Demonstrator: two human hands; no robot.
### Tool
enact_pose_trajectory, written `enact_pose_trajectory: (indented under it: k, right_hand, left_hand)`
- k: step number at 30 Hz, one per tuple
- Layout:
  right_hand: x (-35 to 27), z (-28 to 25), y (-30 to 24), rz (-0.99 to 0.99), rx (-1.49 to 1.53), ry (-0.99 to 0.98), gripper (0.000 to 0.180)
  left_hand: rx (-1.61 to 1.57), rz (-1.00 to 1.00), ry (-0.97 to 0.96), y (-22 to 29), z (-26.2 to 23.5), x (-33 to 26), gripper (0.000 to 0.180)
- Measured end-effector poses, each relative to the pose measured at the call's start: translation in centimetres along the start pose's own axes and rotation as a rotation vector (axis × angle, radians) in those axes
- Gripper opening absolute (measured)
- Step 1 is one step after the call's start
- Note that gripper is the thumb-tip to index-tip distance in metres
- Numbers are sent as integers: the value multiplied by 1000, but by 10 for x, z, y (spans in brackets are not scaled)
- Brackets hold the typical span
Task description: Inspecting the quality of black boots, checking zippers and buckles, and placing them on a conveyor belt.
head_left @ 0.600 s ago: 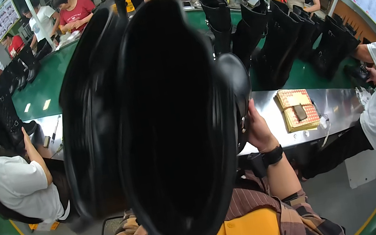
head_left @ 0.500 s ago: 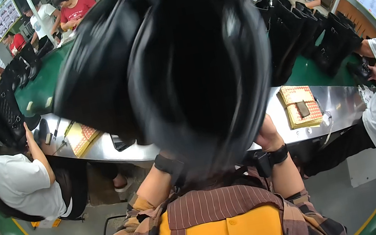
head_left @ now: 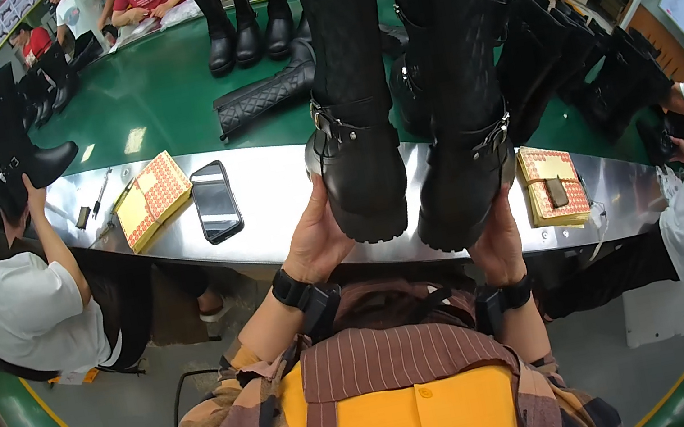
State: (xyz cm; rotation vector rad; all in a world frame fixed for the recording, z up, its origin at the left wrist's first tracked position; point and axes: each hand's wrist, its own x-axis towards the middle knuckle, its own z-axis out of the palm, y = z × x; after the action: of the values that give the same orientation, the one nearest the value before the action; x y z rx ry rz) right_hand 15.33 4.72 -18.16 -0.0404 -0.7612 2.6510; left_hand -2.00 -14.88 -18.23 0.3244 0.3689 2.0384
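Two tall black boots with quilted shafts and buckled ankle straps are held upright side by side in front of me. My left hand [head_left: 317,238] is closed round the foot of the left boot [head_left: 360,160], thumb on its outer side. With my right hand [head_left: 498,243] I grip the right boot [head_left: 463,165] low at its foot; part of those fingers is hidden behind it. Both shafts rise past the top of the view. The toes point toward me, and the ridged soles show at the bottom. A dark band is strapped round each wrist.
A metal ledge [head_left: 266,199] edges the green tabletop [head_left: 157,100]. On it lie a phone [head_left: 216,202] and two stacks of patterned yellow paper [head_left: 152,201] [head_left: 553,187]. A boot [head_left: 267,97] lies on its side; several others stand behind. Co-workers handle boots at left and right.
The boots were blurred and much closer, covering the middle of the view. Now they stand upright farther off, toes toward me, and both hands show at their feet. The left co-worker's boot is raised.
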Motion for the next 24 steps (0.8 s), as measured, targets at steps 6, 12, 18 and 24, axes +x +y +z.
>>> enact_pose_trajectory:
  k: [6,12,18,24]
  right_hand:
    - [-2,17,-1,-75,-72,188,56]
    - [5,20,4,-83,-10,239,53]
    - [8,20,7,-104,-23,233,52]
    - [7,22,10,-89,-177,242,56]
  left_hand:
    - [152,63,120,3,3,0,63]
    - [172,71,163,6,6,-1,64]
    - [192,124,160,5,8,2,63]
    - [171,94,148,4,5,0,66]
